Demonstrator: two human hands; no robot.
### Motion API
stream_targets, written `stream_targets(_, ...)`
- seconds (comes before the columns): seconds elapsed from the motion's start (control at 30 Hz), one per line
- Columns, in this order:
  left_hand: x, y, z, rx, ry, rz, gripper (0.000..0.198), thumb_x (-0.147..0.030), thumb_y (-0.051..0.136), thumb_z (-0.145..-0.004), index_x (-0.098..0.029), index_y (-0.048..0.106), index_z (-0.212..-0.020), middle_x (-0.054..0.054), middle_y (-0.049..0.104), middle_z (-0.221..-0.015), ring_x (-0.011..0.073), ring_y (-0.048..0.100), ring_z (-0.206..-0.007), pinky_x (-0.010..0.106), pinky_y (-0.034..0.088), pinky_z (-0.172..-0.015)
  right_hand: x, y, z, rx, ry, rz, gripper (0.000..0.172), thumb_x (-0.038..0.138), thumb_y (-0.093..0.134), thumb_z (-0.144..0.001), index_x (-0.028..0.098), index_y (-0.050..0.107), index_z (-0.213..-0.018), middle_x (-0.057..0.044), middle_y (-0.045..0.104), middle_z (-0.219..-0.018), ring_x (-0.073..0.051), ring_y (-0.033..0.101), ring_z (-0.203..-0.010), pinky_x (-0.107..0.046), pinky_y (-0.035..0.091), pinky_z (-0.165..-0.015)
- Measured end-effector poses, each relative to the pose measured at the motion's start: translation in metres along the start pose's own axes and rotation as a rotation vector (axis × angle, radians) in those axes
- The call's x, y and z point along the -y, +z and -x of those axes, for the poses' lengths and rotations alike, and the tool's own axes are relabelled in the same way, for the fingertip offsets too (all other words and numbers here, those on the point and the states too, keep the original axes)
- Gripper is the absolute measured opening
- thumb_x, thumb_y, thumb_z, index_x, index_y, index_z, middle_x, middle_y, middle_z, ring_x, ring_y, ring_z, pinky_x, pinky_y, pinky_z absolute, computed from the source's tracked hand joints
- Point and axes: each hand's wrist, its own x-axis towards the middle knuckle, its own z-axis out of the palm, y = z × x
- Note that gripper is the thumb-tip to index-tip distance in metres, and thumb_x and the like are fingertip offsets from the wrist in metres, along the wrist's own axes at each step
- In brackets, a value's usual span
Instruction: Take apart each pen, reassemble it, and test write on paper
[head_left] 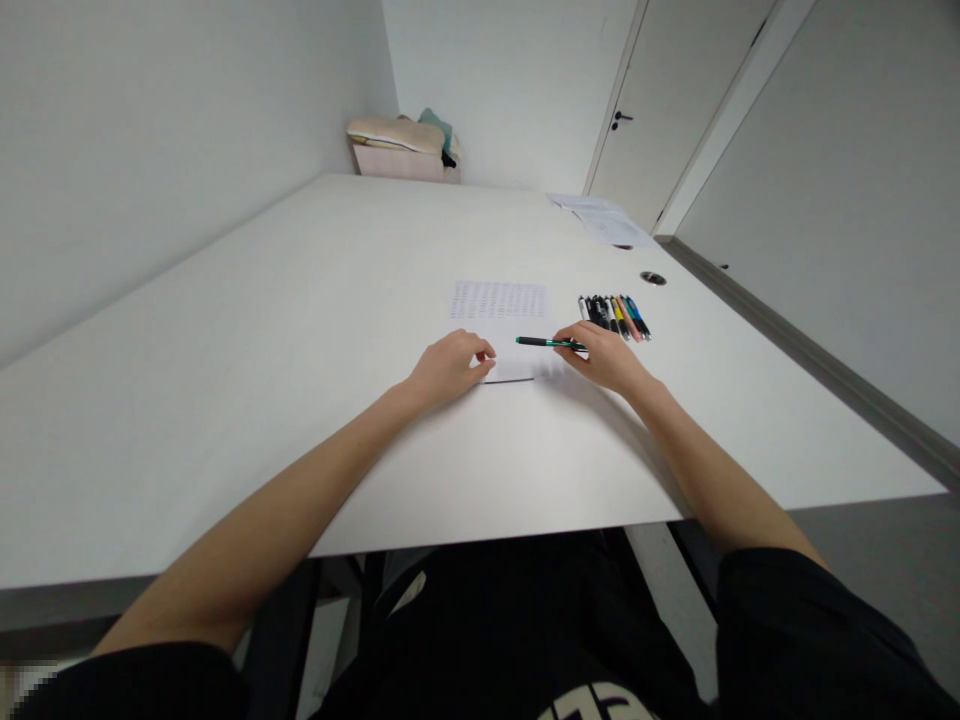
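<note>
A green-and-black pen (534, 341) is held by my right hand (600, 355), with its dark grip end pointing left above a sheet of paper (499, 335). Rows of small marks cover the upper part of that sheet; I cannot read them. My left hand (450, 365) rests at the sheet's lower left edge, fingers curved, thumb and forefinger apart with nothing between them. Just beyond my right hand lies a row of several pens (615, 316) in black, white, yellow, pink, green and blue. A thin dark line runs along the bottom edge of the paper.
The white table (300, 300) stretches away to the walls. More printed papers (604, 218) lie at its far right, near a round cable hole (653, 278). Folded cloths (397, 133) sit on a pale box beyond the far edge. A door (675, 90) stands at the back right.
</note>
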Motion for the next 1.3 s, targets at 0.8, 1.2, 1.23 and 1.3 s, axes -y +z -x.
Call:
stream_targets(0.8,-0.017,0.007,0.008,0.172,0.092,-0.146,0.023,-0.025,0.042,-0.085,-0.019,0.063,-0.082,0.003,0.063,-0.087,0.0175,0.052,-0.088,0.026,0.041,-0.064,-0.009,0.0,0.002,0.002,0.021,0.006,0.014,0.026,0.048,-0.085,0.019,0.058,-0.093,-0.006,0.063,-0.088,-0.016,0.06,-0.075,-0.029,0.047,-0.07)
stream_targets(1.2,-0.014,0.01,0.008,0.131,0.145,-0.175,0.022,-0.024,0.042,-0.086,-0.018,0.062,-0.079,0.004,0.064,-0.084,0.0179,0.052,-0.085,0.027,0.042,-0.065,-0.009,0.0,0.002,0.017,0.033,0.001,0.015,0.027,0.048,-0.085,0.019,0.058,-0.094,-0.006,0.063,-0.089,-0.017,0.06,-0.076,-0.03,0.047,-0.07)
stream_targets(1.23,-0.014,0.01,0.008,0.13,0.152,-0.183,0.022,-0.024,0.042,-0.087,-0.018,0.062,-0.08,0.004,0.063,-0.084,0.0179,0.052,-0.085,0.027,0.042,-0.066,-0.009,0.0,0.001,0.015,0.031,-0.001,0.015,0.026,0.048,-0.085,0.019,0.058,-0.093,-0.006,0.063,-0.089,-0.017,0.06,-0.076,-0.03,0.047,-0.07)
stream_targets(1.3,-0.014,0.01,0.008,0.132,0.165,-0.2,0.022,-0.024,0.042,-0.087,-0.018,0.062,-0.08,0.005,0.063,-0.084,0.0181,0.052,-0.085,0.028,0.042,-0.067,-0.009,0.001,0.001,0.01,0.025,-0.006,0.014,0.025,0.048,-0.085,0.019,0.058,-0.093,-0.006,0.063,-0.089,-0.017,0.06,-0.076,-0.03,0.047,-0.071)
